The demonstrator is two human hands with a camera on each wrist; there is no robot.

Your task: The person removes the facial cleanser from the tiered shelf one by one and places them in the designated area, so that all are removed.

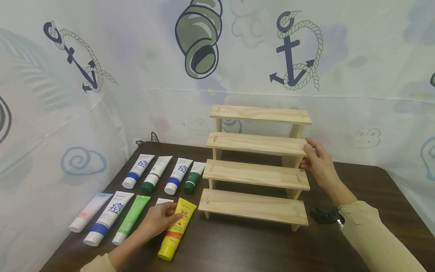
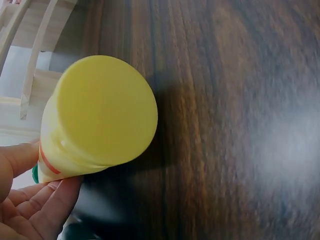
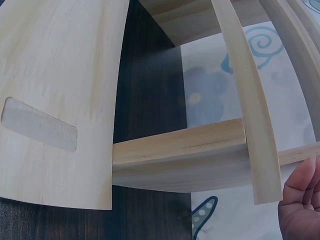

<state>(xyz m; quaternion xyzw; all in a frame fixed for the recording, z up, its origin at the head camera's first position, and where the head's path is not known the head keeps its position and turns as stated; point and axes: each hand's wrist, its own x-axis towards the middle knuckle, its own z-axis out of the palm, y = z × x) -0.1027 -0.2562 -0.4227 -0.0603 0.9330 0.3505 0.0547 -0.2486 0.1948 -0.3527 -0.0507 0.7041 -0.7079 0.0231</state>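
Observation:
My left hand (image 1: 159, 221) pinches a yellow squeeze tube (image 1: 177, 231) between thumb and fingers. The tube's round yellow cap (image 2: 107, 110) points toward the camera in the left wrist view, above the dark tabletop. With my right hand (image 1: 319, 162) I hold the right end of a pale wooden step stand (image 1: 253, 204), thumb on its second shelf from the top and fingers curled under. In the right wrist view my fingers (image 3: 298, 200) show beside the shelf's end. Partly hidden behind my left hand lies a white tube (image 1: 165, 200).
Left of the stand, several tubes lie in two rows, among them a green tube (image 1: 131, 220), a pink-and-white tube (image 1: 90, 212) and a white tube with a dark green cap (image 1: 156, 174). A patterned white curtain (image 1: 163, 68) hangs behind the dark table (image 1: 238, 249).

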